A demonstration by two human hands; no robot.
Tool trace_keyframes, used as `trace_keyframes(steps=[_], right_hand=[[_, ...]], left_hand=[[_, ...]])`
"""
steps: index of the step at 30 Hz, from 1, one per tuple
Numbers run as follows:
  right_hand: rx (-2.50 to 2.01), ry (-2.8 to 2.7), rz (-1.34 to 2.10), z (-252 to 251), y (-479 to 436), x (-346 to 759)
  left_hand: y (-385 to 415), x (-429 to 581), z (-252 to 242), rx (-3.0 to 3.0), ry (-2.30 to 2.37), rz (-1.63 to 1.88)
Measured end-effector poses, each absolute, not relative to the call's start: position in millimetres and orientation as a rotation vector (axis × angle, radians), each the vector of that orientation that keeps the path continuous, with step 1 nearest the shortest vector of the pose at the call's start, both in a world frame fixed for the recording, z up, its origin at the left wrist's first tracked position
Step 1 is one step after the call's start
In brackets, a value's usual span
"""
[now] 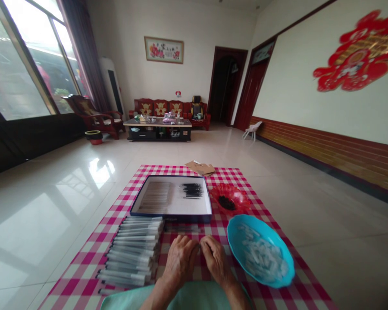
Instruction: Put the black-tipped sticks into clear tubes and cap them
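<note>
My left hand and my right hand are close together over the near part of the checked table, fingertips almost meeting. Both are closed in a pinch; whatever lies between the fingers is hidden. Left of my left hand is a stack of pens with clear barrels and dark ends. Beyond my hands, a few clear tubes lie by the shallow tray. Inside it are a row of clear tubes and a bunch of thin black sticks. Whitish translucent pen caps fill part of a blue bowl near my right hand.
A red petal-shaped bowl with small black pieces stands right of the tray. Flat brown cardboard lies at the table's far edge. A pale green cloth covers my lap. Across the room are a low table and a wooden sofa.
</note>
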State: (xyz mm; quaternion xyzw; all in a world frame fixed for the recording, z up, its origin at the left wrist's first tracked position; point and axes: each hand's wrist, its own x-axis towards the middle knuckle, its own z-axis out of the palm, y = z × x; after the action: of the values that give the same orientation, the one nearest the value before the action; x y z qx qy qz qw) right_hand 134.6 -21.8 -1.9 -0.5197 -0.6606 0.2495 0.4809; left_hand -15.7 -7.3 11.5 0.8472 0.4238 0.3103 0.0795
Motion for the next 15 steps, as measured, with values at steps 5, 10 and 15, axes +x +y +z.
trace_keyframes(steps=[5, 10, 15], right_hand=[[-1.295, -1.541, 0.574, -4, -20, 134], [-1.274, -1.611, 0.666, 5, -25, 137], [-1.247, -1.626, 0.643, 2, -24, 136]], left_hand=[[-8, -16, 13, 2.532, 1.281, 0.946], [-8, -17, 14, 2.515, 1.288, 0.925], [-8, -16, 11, 2.540, 1.262, 0.925]])
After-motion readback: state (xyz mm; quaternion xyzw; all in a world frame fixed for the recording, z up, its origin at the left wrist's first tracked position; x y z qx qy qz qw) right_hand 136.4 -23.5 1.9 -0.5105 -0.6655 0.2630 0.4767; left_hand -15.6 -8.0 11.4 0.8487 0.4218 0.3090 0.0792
